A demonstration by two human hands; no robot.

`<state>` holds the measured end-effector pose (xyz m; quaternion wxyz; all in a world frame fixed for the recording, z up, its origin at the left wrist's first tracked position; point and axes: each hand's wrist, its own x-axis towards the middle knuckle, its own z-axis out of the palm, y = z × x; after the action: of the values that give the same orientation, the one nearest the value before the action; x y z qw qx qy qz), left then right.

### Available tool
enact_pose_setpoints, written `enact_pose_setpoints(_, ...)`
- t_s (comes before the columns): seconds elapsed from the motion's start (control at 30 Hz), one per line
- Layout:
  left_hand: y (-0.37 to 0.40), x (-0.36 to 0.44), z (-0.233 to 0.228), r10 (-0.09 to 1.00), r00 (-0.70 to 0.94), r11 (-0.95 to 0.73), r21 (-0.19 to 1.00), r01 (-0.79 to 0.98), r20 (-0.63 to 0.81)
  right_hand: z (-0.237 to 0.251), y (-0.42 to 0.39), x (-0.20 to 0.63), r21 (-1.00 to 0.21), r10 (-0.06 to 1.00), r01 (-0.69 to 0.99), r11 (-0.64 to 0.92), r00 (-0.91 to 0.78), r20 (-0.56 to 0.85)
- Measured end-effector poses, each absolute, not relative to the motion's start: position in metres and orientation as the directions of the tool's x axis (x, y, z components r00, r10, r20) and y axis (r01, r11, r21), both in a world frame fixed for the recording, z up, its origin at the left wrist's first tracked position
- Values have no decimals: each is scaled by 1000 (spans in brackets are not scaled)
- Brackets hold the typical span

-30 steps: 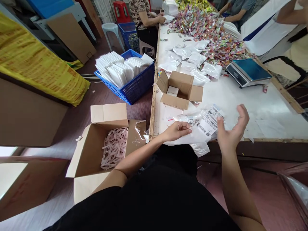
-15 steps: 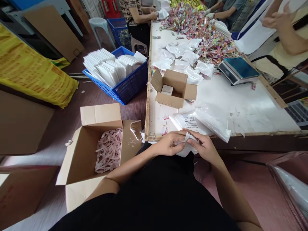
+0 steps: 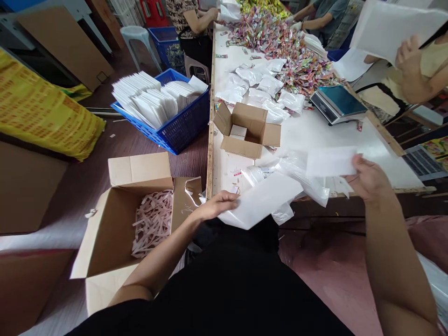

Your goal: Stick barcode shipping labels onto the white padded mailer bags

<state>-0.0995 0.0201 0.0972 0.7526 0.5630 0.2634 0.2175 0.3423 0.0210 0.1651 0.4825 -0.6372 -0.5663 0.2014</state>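
Pinched at its left end, a smooth white sheet (image 3: 268,199) slants across the table's near edge in my left hand (image 3: 221,205). My right hand (image 3: 369,176), closed and raised over the table to the right, grips a second white sheet (image 3: 329,161) that is blurred by motion. Whether these are paper or film I cannot tell. Beneath them lie white plastic packages (image 3: 318,190), one with a printed label (image 3: 268,172). Just beyond is an open cardboard box (image 3: 241,148) with a small white box (image 3: 238,132) in it.
A large open carton (image 3: 105,233) of shredded paper (image 3: 154,221) stands at left. Behind it, a blue basket (image 3: 185,123) holds white envelopes. Filled white bags (image 3: 269,85), a scale (image 3: 338,105) and a heap of small wrapped packets (image 3: 266,39) occupy the table. Co-workers sit along both sides.
My hands, together over the labelled package before, have parted. The right swung out right with a white sheet, and the left moved left with another. The co-worker at right now holds up a large white sheet.
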Motion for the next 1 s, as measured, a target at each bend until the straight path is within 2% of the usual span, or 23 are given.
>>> enact_pose_setpoints(0.07,20,-117,83,704,635,437,899,-36,-318,170,34,362,-740,786,654,158,371,495)
enact_pose_setpoints(0.13,18,-129,72,764,503,514,852,-97,-404,170,37,362,-611,695,773,173,344,631)
enact_pose_setpoints(0.2,15,-136,66,802,416,528,835,-155,-430,165,35,354,-462,714,856,231,174,679)
enact_pose_setpoints(0.3,11,-138,62,827,357,521,831,-194,-435,156,31,345,-245,752,880,407,-171,636)
enact_pose_setpoints(0.37,10,-137,60,838,332,510,836,-200,-432,152,33,346,-180,722,856,484,-275,635)
enact_pose_setpoints(0.43,11,-133,59,850,312,496,845,-202,-425,149,37,353,-155,712,836,527,-335,617)
enact_pose_setpoints(0.5,11,-130,57,858,305,482,853,-202,-413,143,39,363,-120,741,828,547,-412,530)
enact_pose_setpoints(0.63,10,-124,55,867,305,464,861,-209,-394,119,26,391,-66,843,850,523,-504,190)
enact_pose_setpoints(0.73,8,-123,53,864,294,475,855,-208,-409,99,8,408,-85,851,847,524,-525,7)
enact_pose_setpoints(0.8,7,-123,52,859,296,484,852,-201,-419,91,2,409,-153,875,865,477,-484,-10)
enact_pose_setpoints(0.93,9,-120,52,863,292,476,857,-197,-412,75,20,379,-352,979,914,201,-174,108)
enact_pose_setpoints(1.0,10,-117,53,870,292,460,869,-185,-398,61,39,354,-357,989,924,138,-111,94)
